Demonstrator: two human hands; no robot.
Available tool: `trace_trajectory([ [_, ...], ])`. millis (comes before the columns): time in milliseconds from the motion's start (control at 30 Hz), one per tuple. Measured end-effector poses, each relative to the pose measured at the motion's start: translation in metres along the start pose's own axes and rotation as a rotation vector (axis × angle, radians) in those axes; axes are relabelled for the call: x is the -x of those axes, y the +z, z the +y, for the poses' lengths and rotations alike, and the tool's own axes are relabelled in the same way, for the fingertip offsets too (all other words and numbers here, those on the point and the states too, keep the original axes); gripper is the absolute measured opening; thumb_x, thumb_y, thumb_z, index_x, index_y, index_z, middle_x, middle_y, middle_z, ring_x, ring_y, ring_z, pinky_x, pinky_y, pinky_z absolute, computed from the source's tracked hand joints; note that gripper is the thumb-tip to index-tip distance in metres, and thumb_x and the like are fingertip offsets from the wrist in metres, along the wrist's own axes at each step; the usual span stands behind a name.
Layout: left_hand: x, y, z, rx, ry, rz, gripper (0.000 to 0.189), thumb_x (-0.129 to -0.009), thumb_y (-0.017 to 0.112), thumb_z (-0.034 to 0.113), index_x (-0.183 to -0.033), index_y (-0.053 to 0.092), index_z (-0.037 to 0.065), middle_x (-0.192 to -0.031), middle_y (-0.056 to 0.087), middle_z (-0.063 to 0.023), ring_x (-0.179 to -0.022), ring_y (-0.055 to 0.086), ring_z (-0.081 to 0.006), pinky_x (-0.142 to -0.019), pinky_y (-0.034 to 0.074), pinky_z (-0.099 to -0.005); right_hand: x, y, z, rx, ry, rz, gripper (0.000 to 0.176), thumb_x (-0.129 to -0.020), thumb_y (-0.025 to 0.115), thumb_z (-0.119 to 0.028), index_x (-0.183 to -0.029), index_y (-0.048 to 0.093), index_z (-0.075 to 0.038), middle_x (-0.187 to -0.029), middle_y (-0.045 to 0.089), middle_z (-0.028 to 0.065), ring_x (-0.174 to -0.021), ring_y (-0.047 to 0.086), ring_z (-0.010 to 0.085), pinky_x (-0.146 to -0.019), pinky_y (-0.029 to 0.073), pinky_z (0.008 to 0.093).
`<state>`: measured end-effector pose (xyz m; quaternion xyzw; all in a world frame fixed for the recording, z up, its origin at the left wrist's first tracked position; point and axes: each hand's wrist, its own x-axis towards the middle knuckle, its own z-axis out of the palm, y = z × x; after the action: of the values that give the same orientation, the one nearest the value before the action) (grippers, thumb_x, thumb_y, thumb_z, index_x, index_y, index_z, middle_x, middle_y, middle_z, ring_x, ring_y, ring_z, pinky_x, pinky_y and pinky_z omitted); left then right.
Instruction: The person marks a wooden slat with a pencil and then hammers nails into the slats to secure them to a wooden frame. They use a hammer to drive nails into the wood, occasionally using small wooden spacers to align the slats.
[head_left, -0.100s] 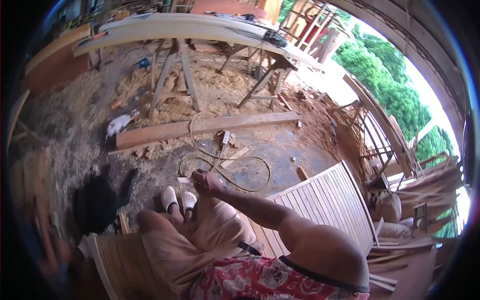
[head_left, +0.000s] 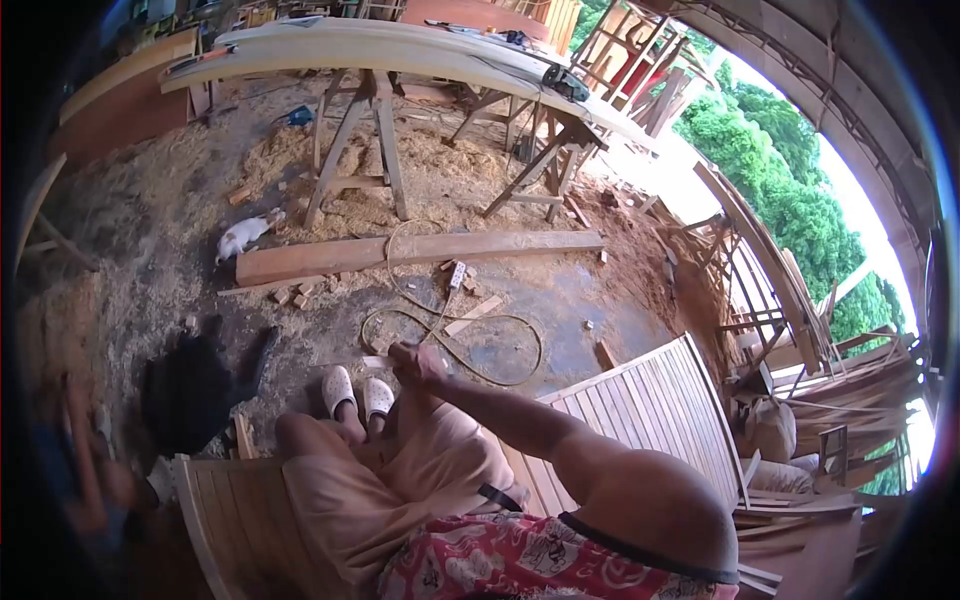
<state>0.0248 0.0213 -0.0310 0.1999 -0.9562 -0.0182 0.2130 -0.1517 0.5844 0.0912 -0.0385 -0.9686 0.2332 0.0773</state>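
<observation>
My right hand is closed on a small pale wood strip that sticks out to the left of the fingers. It is held over my knee, just above the white shoes. Beyond the hand, a looped yellowish cord lies on the floor with a white power strip. I sit on a slatted wooden bench. My left hand is out of view.
A long board lies on the floor. Behind it, trestles carry a curved pale plank. A white animal is at the left, above a black object. Part of another person shows at the left edge. Lumber fills the right.
The view has shifted slightly, with the floor and trestles a little further right. My right hand, still closed on the wood strip, appears slightly further right.
</observation>
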Motion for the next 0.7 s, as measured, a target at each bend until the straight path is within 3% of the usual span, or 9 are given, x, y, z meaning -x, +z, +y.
trace_trajectory([
  [100, -0.028, 0.024, 0.007, -0.007, 0.089, 0.024, 0.058, -0.095, 0.061, 0.049, -0.132, 0.057, 0.004, -0.130, 0.060, -0.0220, -0.115, 0.059, -0.0425, -0.096, 0.048, -0.0569, 0.005, 0.030, 0.000, 0.035, -0.045, -0.027, 0.024, -0.084, 0.060, -0.018, -0.106, 0.055, -0.009, -0.084, 0.067, 0.0233, -0.082, 0.066, 0.0479, -0.069, 0.051, 0.0566],
  [200, -0.035, 0.043, 0.014, -0.022, 0.175, 0.022, 0.054, -0.098, 0.059, 0.047, -0.135, 0.055, 0.008, -0.133, 0.059, -0.0205, -0.117, 0.059, -0.0418, -0.097, 0.048, -0.0563, 0.001, 0.025, -0.009, 0.060, 0.042, -0.085, 0.024, -0.087, 0.057, -0.020, -0.107, 0.054, -0.009, -0.084, 0.068, 0.0241, -0.082, 0.066, 0.0484, -0.068, 0.052, 0.0570],
  [233, -0.035, 0.048, 0.013, -0.028, 0.208, 0.016, 0.053, -0.098, 0.058, 0.047, -0.136, 0.055, 0.009, -0.134, 0.058, -0.0200, -0.117, 0.059, -0.0416, -0.098, 0.048, -0.0561, 0.002, 0.014, -0.021, 0.070, 0.130, -0.095, 0.023, -0.083, 0.063, -0.020, -0.104, 0.056, -0.014, -0.081, 0.068, 0.0184, -0.079, 0.066, 0.0458, -0.067, 0.050, 0.0553],
  [467, -0.007, 0.037, -0.053, -0.188, 0.387, -0.051, 0.047, -0.103, 0.052, 0.043, -0.143, 0.052, 0.017, -0.141, 0.056, -0.0165, -0.122, 0.059, -0.0400, -0.101, 0.048, -0.0548, -0.007, 0.043, 0.007, 0.140, 0.132, -0.114, 0.018, -0.084, 0.063, -0.023, -0.100, 0.059, -0.016, -0.080, 0.069, 0.0172, -0.078, 0.066, 0.0442, -0.067, 0.050, 0.0554],
  [500, -0.007, 0.035, -0.050, -0.177, 0.300, -0.090, 0.049, -0.104, 0.052, 0.043, -0.141, 0.053, 0.012, -0.138, 0.057, -0.0178, -0.121, 0.059, -0.0400, -0.099, 0.049, -0.0531, -0.009, 0.042, 0.003, 0.163, 0.123, -0.120, 0.019, -0.084, 0.063, -0.023, -0.101, 0.059, -0.016, -0.080, 0.069, 0.0171, -0.078, 0.066, 0.0439, -0.067, 0.050, 0.0555],
  [700, -0.012, 0.040, -0.044, -0.173, 0.209, -0.027, 0.049, -0.104, 0.052, 0.041, -0.139, 0.054, 0.007, -0.135, 0.059, -0.0180, -0.117, 0.061, -0.0391, -0.098, 0.050, -0.0513, -0.011, 0.040, -0.001, 0.140, 0.127, -0.141, 0.020, -0.084, 0.063, -0.024, -0.102, 0.059, -0.015, -0.080, 0.069, 0.0175, -0.078, 0.066, 0.0442, -0.067, 0.049, 0.0567],
])
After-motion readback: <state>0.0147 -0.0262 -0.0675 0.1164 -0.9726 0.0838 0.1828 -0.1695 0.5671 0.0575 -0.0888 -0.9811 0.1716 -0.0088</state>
